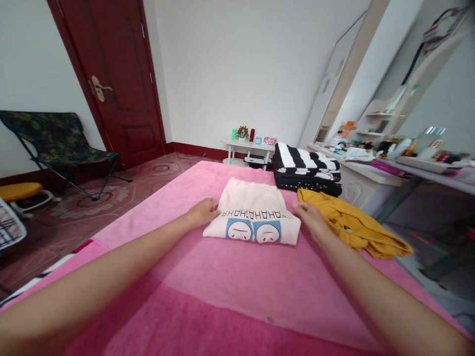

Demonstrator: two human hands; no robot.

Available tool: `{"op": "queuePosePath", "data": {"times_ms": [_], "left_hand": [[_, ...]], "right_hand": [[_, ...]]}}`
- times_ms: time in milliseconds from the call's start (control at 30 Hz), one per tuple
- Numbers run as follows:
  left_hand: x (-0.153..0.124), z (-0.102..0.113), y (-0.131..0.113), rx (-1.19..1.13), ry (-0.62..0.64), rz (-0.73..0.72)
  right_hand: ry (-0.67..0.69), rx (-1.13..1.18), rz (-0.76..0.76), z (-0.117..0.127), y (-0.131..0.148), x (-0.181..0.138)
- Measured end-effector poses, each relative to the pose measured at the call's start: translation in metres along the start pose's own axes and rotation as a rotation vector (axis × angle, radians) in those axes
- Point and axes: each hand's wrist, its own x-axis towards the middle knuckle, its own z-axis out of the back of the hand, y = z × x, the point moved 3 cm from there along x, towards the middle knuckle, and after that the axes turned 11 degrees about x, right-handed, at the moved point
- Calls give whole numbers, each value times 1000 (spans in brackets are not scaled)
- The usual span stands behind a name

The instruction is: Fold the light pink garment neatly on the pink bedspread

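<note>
Both hands rest on a folded white T-shirt (252, 213) that lies at the middle of the pink blanket (208, 277), print side up with two blue faces along its near edge. The left hand (203, 212) sits at the shirt's nine o'clock edge, fingers curled onto the cloth; the right hand (309, 213) sits at its three o'clock edge, fingertips pinching or pressing the side fold, though whether either hand truly grips the fabric cannot be told from here. The hands are well apart, one on each side. The step in hand looks like squaring up the fold: it would go best with even pressure from both sides, the edges kept parallel, and the palms drawn flat across the top to press out air without shifting the layers beneath. Counted: one white shirt under the hands, one crumpled yellow garment (352, 225) at about three o'clock, just beside the right hand, and one stack of black-and-white striped cloth (306, 168) at one o'clock, beyond the shirt. One folding chair (55, 141) stands at ten o'clock by the red door (115, 79).
</note>
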Motion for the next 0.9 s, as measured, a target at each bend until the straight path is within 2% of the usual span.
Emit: {"op": "queuePosePath", "data": {"times_ms": [67, 133, 200, 267, 300, 367, 433, 500, 633, 733, 833, 900], "left_hand": [[-17, 24, -23, 6, -175, -11], [-33, 41, -53, -15, -324, -138], [-45, 41, -78, -25, -325, -295], [-54, 27, -88, -4, -261, -376], [-57, 18, -87, 12, -234, -387], [-62, 2, -80, 31, -210, -380], [-64, -6, -73, 23, -217, -372], [-65, -7, -69, -6, -239, -377], [-67, 2, -71, -21, -285, -372], [-69, 5, -75, 31, -303, -373], [-73, 7, -83, 113, -338, -402], [-76, 10, -93, 174, -362, -447]], "right_hand": [[-75, -99, 283, -7, 54, -16], [-3, -183, 578, -26, 106, -37], [111, -304, 767, -46, 130, -59], [276, -463, 781, -61, 116, -73], [362, -547, 715, -65, 96, -76], [474, -673, 474, -65, 45, -74], [495, -727, 334, -59, 4, -68], [498, -729, 287, -51, -16, -65], [475, -652, 324, -35, -16, -72], [380, -588, 402, -23, -6, -82], [207, -599, 561, -21, 9, -94], [152, -623, 689, -27, 21, -102]]}}
